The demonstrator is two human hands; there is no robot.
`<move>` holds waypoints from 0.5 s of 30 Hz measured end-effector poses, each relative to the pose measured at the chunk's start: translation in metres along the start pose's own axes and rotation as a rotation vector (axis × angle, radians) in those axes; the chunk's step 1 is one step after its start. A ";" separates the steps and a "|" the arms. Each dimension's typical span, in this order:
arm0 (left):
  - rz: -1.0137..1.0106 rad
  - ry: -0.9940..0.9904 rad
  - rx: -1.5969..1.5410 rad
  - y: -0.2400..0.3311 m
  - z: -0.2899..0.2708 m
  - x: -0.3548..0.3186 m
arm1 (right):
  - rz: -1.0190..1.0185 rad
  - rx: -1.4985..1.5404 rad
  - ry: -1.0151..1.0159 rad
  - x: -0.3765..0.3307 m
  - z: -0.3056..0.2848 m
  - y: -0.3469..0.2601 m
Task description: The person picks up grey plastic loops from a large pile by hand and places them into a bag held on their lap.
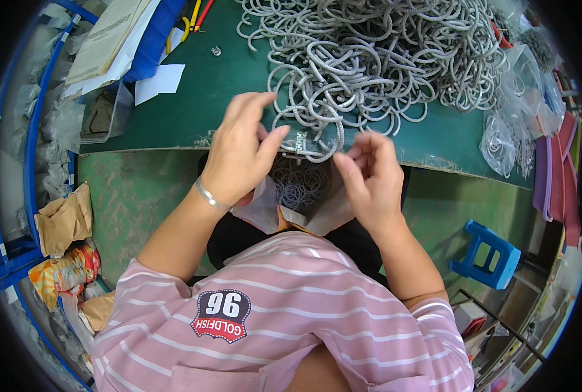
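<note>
Two hands at the green table (193, 111) edge: your left hand (239, 153) and right hand (369, 176), fingers curled, pinch a small clear bag (307, 145) between them. Grey, looped cord rings (369, 59) lie heaped just beyond; more rings fill the open bag (301, 189) on your lap.

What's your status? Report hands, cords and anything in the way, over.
Left hand and right hand both pinching one looped grey cord at the green table edge. Big cord pile behind. Open bag of coils below hands. Nothing blocking.
</note>
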State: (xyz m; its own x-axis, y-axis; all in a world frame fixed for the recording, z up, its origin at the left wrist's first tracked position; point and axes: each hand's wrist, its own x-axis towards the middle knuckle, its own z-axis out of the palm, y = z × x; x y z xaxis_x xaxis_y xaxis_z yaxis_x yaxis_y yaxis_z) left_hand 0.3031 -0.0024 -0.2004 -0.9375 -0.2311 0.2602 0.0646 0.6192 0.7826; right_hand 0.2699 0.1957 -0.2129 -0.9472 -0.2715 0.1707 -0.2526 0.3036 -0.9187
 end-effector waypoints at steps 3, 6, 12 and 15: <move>0.053 -0.066 0.033 -0.008 0.007 0.009 | -0.001 0.008 -0.119 0.025 0.006 -0.005; -0.021 -0.108 -0.125 -0.005 0.008 0.007 | 0.024 0.035 -0.154 0.032 0.004 -0.006; -0.221 0.027 -0.761 0.023 -0.007 0.017 | -0.296 -0.073 0.100 0.061 -0.012 -0.042; -0.167 0.038 -0.657 0.030 -0.006 0.016 | -0.484 -0.162 0.110 0.049 -0.011 -0.037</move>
State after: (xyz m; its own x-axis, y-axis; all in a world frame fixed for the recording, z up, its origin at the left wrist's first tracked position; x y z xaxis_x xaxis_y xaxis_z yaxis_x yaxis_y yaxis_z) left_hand 0.2925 0.0081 -0.1692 -0.9410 -0.3176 0.1166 0.1259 -0.0090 0.9920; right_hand 0.2306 0.1814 -0.1662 -0.7273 -0.3211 0.6066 -0.6859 0.3065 -0.6600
